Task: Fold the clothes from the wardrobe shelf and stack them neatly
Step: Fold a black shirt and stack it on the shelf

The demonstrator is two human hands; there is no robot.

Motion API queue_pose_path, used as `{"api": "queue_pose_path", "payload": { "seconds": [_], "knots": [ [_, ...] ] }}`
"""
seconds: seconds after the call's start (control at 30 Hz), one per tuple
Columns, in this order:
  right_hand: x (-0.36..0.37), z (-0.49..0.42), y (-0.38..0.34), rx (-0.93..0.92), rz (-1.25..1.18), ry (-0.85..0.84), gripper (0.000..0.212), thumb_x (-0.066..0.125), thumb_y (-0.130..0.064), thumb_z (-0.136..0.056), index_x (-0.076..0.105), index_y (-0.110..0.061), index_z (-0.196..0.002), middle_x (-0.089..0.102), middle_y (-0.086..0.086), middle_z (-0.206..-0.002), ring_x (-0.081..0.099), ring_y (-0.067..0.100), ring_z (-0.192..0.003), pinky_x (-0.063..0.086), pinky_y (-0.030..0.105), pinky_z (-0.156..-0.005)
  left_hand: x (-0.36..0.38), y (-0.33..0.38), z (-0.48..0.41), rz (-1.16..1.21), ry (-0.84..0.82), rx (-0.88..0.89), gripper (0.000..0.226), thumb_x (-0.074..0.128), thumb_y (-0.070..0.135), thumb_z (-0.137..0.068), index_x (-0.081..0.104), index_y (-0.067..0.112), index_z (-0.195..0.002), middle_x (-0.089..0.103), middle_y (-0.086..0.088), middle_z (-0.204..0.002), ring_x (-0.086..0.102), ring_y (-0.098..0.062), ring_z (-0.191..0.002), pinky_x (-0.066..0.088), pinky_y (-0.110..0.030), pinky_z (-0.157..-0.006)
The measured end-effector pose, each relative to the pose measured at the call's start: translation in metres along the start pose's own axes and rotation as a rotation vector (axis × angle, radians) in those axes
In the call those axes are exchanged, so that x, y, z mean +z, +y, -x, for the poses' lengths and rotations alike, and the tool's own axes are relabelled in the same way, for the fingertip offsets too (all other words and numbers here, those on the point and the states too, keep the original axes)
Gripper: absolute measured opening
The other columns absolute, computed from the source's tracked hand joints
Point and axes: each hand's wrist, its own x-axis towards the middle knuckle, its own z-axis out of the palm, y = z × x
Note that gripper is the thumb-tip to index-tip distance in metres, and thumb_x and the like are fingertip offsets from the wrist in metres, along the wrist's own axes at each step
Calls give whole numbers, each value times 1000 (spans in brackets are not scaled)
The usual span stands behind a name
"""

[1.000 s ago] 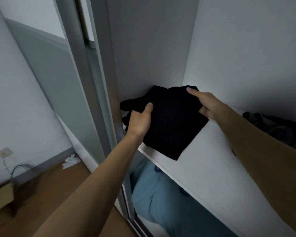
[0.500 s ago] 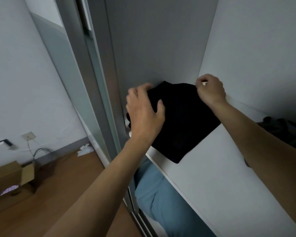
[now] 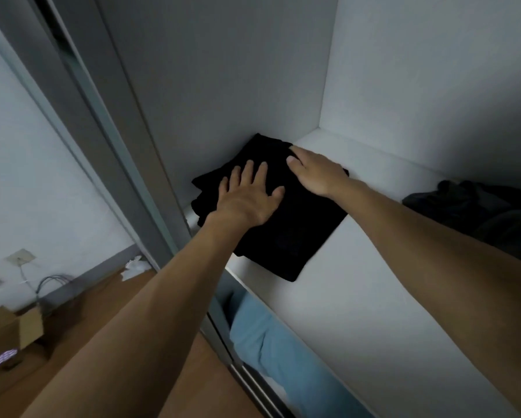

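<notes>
Fingers (image 3: 248, 171) of the left hand (image 3: 247, 203) are spread wide and straight, palm down on the folded black garment (image 3: 298, 233), pressing its left half flat. The left arm reaches up and forward from the lower left, wrist level, and the hand covers the edge nearest the wardrobe's side wall (image 3: 223, 86).

The garment sits tucked into the back-left corner of the white shelf (image 3: 358, 285), a compact dark rectangle with one corner pointing out towards the front lip. A few loose folds bunch just left of the palm, so that side looks less tidy.

On to the right hand (image 3: 316, 175): it lies on the far right part of the same garment, thumb flat on the cloth. The other fingers seem laid together and straight, though their tips are hidden behind the hand. That arm comes in long and diagonal from the lower right.

By my reading, this is the smoothing and seating step: one piece folded, placed and being patted down as the base of the stack. Over to the right, well apart, a crumpled dark heap of clothes (image 3: 482, 215) waits on the same shelf. The next move likely calls for lifting both palms off cleanly without dragging the fold, then reaching right for a piece from that heap.
</notes>
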Motion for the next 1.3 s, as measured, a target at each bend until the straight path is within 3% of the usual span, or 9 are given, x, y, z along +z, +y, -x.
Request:
{"api": "queue_pose_path", "payload": {
  "seconds": [0.13, 0.27, 0.43, 0.63, 0.7, 0.87, 1.13, 1.23, 1.3],
  "knots": [
    [-28, 66, 25, -61, 10, -32, 51, 45, -25, -105, 34, -19, -154, 36, 3, -160, 34, 19, -145, 23, 30, -119, -20, 39, 8, 80, 94, 153, 61, 44, 23, -96, 25, 16, -154, 20, -8, -163, 19, -31, -149, 15, -52, -119],
    [-77, 155, 67, 90, 69, 283, 29, 54, -14, -96, 70, -17, -120, 69, 1, -126, 62, 20, -118, 45, 35, -105, -7, 118, 21, 251, 121, 463, 61, 50, 14, -93, 31, 16, -151, 37, -9, -154, 38, -31, -139, 31, -44, -114],
    [-130, 299, 119, 568, 123, 572, 25, 56, -21, -93, 71, -21, -113, 72, 0, -118, 64, 19, -111, 45, 27, -98, 45, 208, 40, 323, -80, 795, 57, 58, 29, -93, 39, 14, -145, 39, -9, -151, 40, -30, -137, 34, -42, -112],
    [-110, 432, 146, 1207, 4, 470, 69, 75, -45, -83, 52, -10, -139, 58, 14, -137, 55, 30, -127, 42, 32, -107, 95, 283, 73, 181, -248, 1159, 59, 56, 38, -95, 36, 22, -148, 25, 0, -160, 20, -22, -148, 22, -47, -118],
    [-91, 448, 145, 1238, 15, 509, 67, 77, -41, -83, 54, -9, -137, 59, 14, -137, 54, 29, -127, 41, 28, -103, 116, 292, 80, 110, -328, 1179, 60, 53, 37, -96, 31, 24, -150, 22, 1, -160, 14, -23, -149, 16, -46, -120],
    [-76, 446, 153, 1290, 278, 652, 65, 70, -47, -86, 49, -20, -141, 48, 12, -142, 42, 34, -133, 37, 51, -111, 133, 298, 84, 124, -305, 1154, 58, 50, 32, -97, 31, 24, -150, 17, 0, -160, 5, -26, -150, 2, -49, -123],
    [-87, 439, 149, 1173, 453, 704, 31, 50, -33, -103, 66, -24, -128, 67, 4, -128, 50, 30, -123, 32, 44, -100, 115, 282, 118, 469, -127, 1187, 26, 55, 16, -92, 64, 16, -117, 49, -2, -143, 46, -23, -129, 37, -41, -110],
    [-98, 436, 126, 1018, 233, 1123, 27, 50, -26, -103, 71, -15, -116, 72, 10, -108, 63, 28, -103, 44, 38, -91, 99, 282, 133, 682, -451, 991, 20, 55, 28, -95, 68, 12, -99, 69, 1, -103, 63, -16, -91, 53, -43, -91],
    [-105, 437, 99, 771, 31, 1378, 28, 49, -16, -103, 66, 1, -87, 62, 11, -77, 55, 18, -74, 42, 33, -71, 84, 286, 142, 896, -900, 679, 39, 56, 48, -95, 64, 11, -104, 71, -3, -109, 67, -18, -92, 56, -45, -88]
  ]
}}
